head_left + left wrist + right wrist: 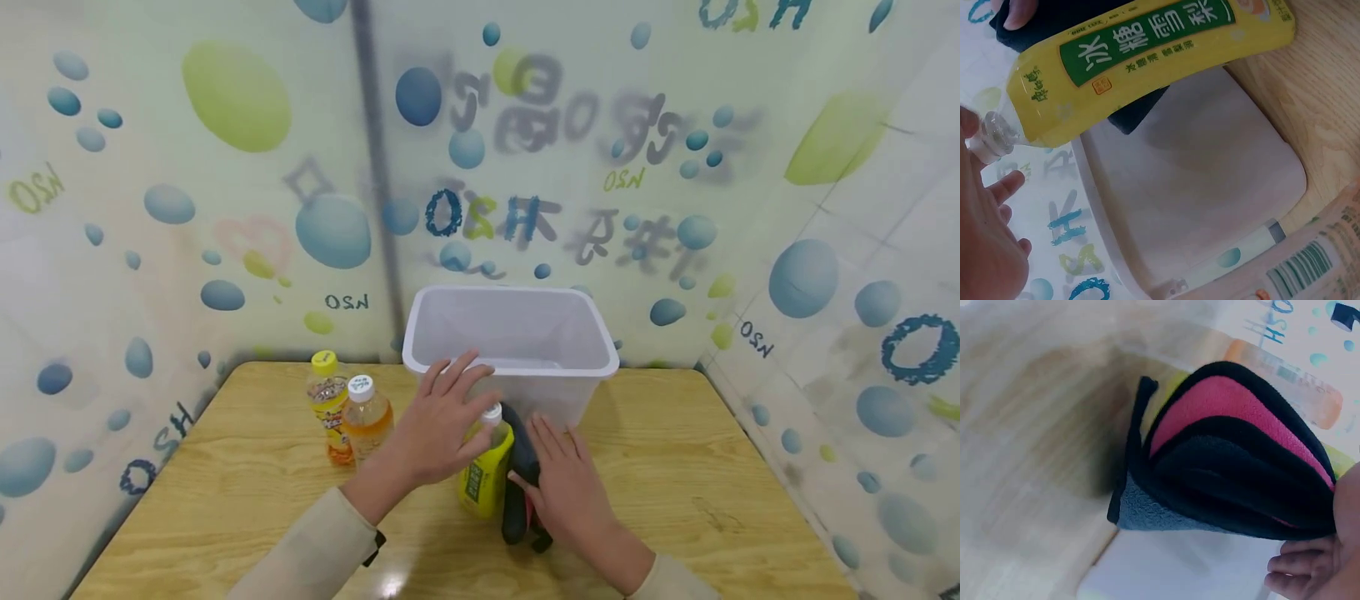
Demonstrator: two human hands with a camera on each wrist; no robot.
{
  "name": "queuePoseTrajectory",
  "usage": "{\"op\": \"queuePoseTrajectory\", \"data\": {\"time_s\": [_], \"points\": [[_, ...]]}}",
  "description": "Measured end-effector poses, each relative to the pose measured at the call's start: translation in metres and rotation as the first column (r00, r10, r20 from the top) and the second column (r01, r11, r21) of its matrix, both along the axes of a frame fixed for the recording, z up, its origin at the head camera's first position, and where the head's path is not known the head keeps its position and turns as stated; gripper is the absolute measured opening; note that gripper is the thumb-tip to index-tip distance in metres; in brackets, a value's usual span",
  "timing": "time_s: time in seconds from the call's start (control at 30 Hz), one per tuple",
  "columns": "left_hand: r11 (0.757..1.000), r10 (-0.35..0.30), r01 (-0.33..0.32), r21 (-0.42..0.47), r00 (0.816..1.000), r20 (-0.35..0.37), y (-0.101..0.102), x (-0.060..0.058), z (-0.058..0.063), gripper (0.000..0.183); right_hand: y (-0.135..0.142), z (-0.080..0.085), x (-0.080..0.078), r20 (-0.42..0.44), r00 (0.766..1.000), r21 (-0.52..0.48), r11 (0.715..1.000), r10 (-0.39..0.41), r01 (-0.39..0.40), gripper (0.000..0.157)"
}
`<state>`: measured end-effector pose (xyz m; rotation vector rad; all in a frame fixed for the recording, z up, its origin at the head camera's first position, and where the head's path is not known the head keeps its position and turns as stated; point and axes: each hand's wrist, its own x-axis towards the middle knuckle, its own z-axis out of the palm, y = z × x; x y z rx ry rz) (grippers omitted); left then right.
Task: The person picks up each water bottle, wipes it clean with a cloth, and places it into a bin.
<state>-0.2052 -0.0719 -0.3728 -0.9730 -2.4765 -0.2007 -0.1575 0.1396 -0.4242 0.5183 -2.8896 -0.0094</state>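
A yellow-labelled drink bottle [486, 475] with a white cap stands upright in front of the white bin. My left hand [442, 417] is at its neck, cap between thumb and index finger, the other fingers spread loosely. In the left wrist view the green panel on the bottle's label [1147, 40] shows. Against the bottle's right side leans a folded dark grey cloth [517, 492] with black trim. My right hand [566, 479] holds this cloth, thumb across its near side, fingers stretched toward the bin. The right wrist view shows the cloth's pink layer [1222, 403] between its folds.
The white plastic bin [517, 372] stands at the table's back edge, against the patterned wall curtain. To the left are a yellow-capped bottle [330, 408] and a white-capped bottle of orange drink [367, 421]. Bare wooden table [675, 483] extends at right.
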Motion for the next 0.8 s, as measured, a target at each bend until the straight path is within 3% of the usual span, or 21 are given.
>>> {"op": "queuePoseTrajectory", "data": {"time_s": [0.1,0.2,0.37,0.53,0.8], "points": [[1.0,0.017,-0.017,0.01,1.0,0.012,0.0,0.001,0.0,0.051,0.002,0.005,-0.003,-0.011,1.0,-0.01,1.0,-0.005,0.005,0.071],[0.999,0.039,-0.039,0.004,0.999,-0.034,0.0,0.001,-0.002,0.064,0.003,0.008,-0.006,-0.031,0.999,-0.021,1.0,-0.015,0.014,0.071],[1.0,0.004,-0.005,-0.007,0.995,-0.095,-0.002,0.0,-0.003,0.046,0.004,0.015,-0.006,-0.031,0.999,-0.024,1.0,-0.016,0.015,0.071],[0.998,-0.067,0.067,0.015,0.997,-0.045,-0.002,-0.003,-0.003,0.039,0.006,0.023,-0.004,-0.043,0.999,-0.035,0.999,-0.009,0.007,0.071],[0.998,-0.064,0.064,0.007,0.997,0.051,0.0,-0.004,-0.007,0.04,0.001,0.028,-0.002,-0.094,0.995,-0.058,0.998,0.03,-0.036,0.073]]}}
